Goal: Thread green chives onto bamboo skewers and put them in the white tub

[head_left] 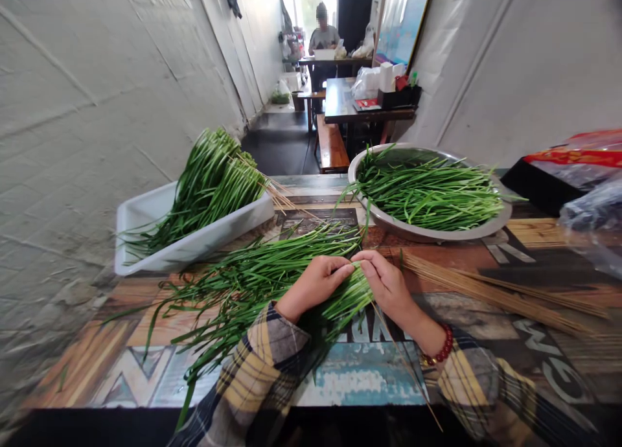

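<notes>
In front of me, loose garlic chives [272, 265] lie across the table, pale stem ends to the right. My left hand [318, 284] is closed on the chives near those ends, thumb and fingers pinched. Right beside it, my right hand [386, 285] pinches the same stems; the fingertips of both hands nearly meet. A thin bamboo skewer [413, 372] slants from beneath my right hand toward the table's front edge; its upper end is hidden among stems and fingers. More bamboo skewers [490, 291] lie in a loose bundle to the right of my right hand.
A white tray [194, 249] at the left holds skewered chives [218, 175]. A metal basin [427, 234] at the back right is heaped with loose chives [432, 194]. Plastic packaging [595, 220] and a black box [539, 184] stand far right. Beyond, a person [323, 35] sits at another table.
</notes>
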The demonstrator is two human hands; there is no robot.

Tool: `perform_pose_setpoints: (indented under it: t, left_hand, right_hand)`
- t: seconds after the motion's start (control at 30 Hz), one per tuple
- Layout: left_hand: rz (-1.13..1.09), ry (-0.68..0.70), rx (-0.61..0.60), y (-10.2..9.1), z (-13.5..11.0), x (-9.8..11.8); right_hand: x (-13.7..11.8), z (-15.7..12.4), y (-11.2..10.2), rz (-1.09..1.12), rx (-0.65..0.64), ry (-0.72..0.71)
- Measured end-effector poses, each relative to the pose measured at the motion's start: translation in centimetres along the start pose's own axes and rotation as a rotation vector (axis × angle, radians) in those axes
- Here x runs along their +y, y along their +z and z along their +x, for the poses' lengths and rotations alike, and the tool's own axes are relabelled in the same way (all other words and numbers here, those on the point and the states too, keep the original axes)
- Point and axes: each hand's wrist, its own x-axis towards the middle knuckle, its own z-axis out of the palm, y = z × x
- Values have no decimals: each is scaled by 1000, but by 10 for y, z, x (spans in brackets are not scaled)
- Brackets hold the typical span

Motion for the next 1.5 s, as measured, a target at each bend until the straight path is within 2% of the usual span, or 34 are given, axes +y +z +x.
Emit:
perform_pose_setpoints:
  t: [0.3,0.47,0.63,0.77,0.9,0.97,1.17,1.27,1.37,1.5]
  left_hand:
    - [-22,-4,-5,1,1,-2]
    - [-39,-13,19,1,2,-3]
    - [-146,-55,62,-3,1,-3]
    - [-182,-36,142,-19,-6,13]
    - [-170,-2,293,-45,-24,39]
    - [-199,9,375,-55,-35,52]
    - [-315,68,513,-71,-63,82]
    - [-366,118,556,-76,-78,93]
    - [-407,172,574,-82,-94,101]
    - [-463,263,586,-89,-110,110]
  right_hand:
    - [1,1,5,-58,33,-27]
    - [3,5,5,-12,23,-67]
    - [8,5,-6,40,-2,-26]
    - [7,-4,-25,137,37,65]
    - [-19,-17,-45,38,-152,-41]
    - [-37,-22,-52,-78,-177,-89]
    - [-84,-13,-54,-247,-67,-173]
    - [-108,-4,-58,-286,-21,-302]
    - [-137,0,-63,-357,-28,-437]
    - [-173,4,-65,-471,-10,-544]
